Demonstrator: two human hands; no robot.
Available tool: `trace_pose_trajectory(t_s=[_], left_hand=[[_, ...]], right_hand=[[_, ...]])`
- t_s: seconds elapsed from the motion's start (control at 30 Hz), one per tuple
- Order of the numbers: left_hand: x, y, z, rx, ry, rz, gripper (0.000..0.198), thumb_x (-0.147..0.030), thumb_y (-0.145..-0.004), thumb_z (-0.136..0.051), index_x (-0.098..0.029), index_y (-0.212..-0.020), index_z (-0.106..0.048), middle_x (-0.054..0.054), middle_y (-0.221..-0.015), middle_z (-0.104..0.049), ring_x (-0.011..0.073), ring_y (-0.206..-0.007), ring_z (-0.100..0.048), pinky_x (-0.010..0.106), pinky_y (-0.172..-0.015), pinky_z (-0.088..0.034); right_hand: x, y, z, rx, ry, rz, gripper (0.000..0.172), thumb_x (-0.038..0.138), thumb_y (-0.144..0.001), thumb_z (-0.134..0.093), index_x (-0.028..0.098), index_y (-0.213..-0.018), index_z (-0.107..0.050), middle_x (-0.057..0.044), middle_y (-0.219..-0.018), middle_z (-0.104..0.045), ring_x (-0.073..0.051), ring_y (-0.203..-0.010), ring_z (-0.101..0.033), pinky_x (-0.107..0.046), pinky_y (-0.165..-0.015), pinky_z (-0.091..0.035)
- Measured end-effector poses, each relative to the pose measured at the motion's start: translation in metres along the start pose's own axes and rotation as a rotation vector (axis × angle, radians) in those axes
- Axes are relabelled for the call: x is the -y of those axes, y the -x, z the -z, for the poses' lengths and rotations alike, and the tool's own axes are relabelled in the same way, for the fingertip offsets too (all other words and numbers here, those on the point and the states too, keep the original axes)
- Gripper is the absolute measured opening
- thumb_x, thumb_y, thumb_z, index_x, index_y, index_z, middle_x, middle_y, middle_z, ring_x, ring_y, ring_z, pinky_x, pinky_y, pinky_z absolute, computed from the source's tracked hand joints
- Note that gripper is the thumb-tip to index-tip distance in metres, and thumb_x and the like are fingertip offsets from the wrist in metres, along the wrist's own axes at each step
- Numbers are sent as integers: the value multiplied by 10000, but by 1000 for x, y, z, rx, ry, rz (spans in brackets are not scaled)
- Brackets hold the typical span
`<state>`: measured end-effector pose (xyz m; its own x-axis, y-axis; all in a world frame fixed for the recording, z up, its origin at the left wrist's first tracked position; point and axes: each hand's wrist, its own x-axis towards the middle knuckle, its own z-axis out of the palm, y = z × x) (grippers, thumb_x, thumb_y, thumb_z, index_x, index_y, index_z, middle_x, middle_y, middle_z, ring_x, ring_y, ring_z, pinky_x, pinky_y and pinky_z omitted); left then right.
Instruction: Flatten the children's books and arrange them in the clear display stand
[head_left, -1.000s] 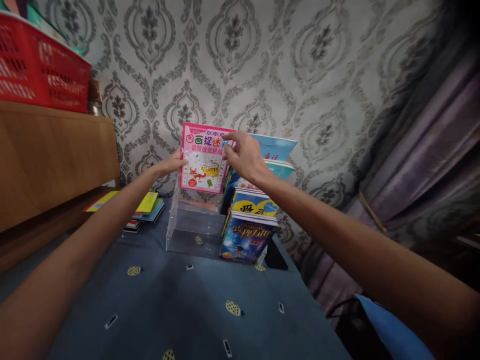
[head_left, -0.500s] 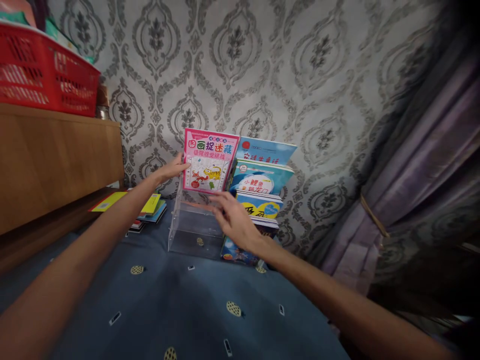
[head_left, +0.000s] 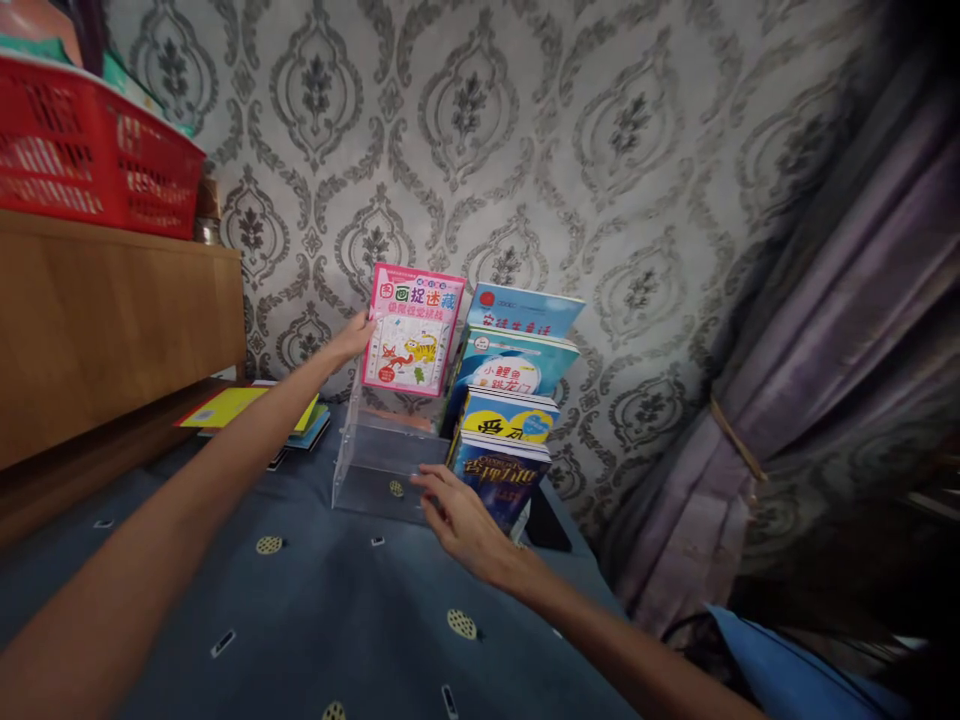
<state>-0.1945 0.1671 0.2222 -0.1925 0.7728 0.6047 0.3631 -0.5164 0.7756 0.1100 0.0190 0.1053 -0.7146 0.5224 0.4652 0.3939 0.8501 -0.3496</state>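
A pink picture book (head_left: 414, 335) stands in the upper left part of a clear stepped rack (head_left: 367, 465). Its left edge is between the fingers of my left hand (head_left: 354, 336). My right hand (head_left: 463, 522) hovers low in front of the rack, fingers apart and holding nothing. Stacked in tiers on the rack's right side are a light-blue book (head_left: 529, 308), a teal book (head_left: 521, 360), a blue-and-yellow book (head_left: 510, 415) and a dark-blue book (head_left: 506, 485), whose lower left corner is behind my right hand.
Loose books with a yellow one (head_left: 229, 408) on top lie at left on the blue patterned cloth (head_left: 337, 620). A wooden cabinet (head_left: 120, 310) carries a red basket (head_left: 97, 150). Patterned wallpaper rises behind the rack; a tied purple curtain (head_left: 697, 500) hangs at right.
My right hand has moved down from the pink book's lower edge to the rack's bottom tier. The pink book now sits more upright, apart from the light-blue book. A blue shape appears lower right.
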Motion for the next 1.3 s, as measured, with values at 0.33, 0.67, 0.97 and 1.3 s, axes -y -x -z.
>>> trace_pose_trajectory(t_s=[0.33,0.67,0.97,1.3], left_hand=[[5,3,-6,23,-20,-30,400,-477,-827,-516,-156,-1019,-656,45,-896,-726,260,-939,-651,398,-913,-514],[5,11,-7,20,14,-22,522,-553,-854,-508,-138,-1153,-611,91,-1034,-721,287,-1048,-642,442,-989,-488],[5,19,-8,-33,0,-32,419,-511,-895,-498,-162,-1113,-582,88,-1070,-696,256,-1063,-619,391,-1007,-467],[4,21,-7,-54,-31,-41,401,-538,-902,-481,-183,-1059,-583,83,-1068,-685,256,-1093,-602,380,-1015,-453]], right_hand=[[1,63,-46,13,-148,-150,378,145,-915,-472,212,-1233,-665,-138,-1328,-639,-251,-1222,-633,-401,-1011,-538],[-6,101,-106,-94,-229,-211,374,199,-931,-520,255,-1273,-662,-110,-1356,-644,-245,-1252,-621,-397,-1038,-533],[-15,113,-125,-217,-265,-209,330,193,-950,-473,252,-1182,-699,-109,-1262,-695,-244,-1199,-658,-399,-1005,-554],[-12,110,-120,-235,-321,-245,302,214,-938,-483,240,-1117,-725,-114,-1214,-719,-247,-1144,-687,-406,-989,-560]])
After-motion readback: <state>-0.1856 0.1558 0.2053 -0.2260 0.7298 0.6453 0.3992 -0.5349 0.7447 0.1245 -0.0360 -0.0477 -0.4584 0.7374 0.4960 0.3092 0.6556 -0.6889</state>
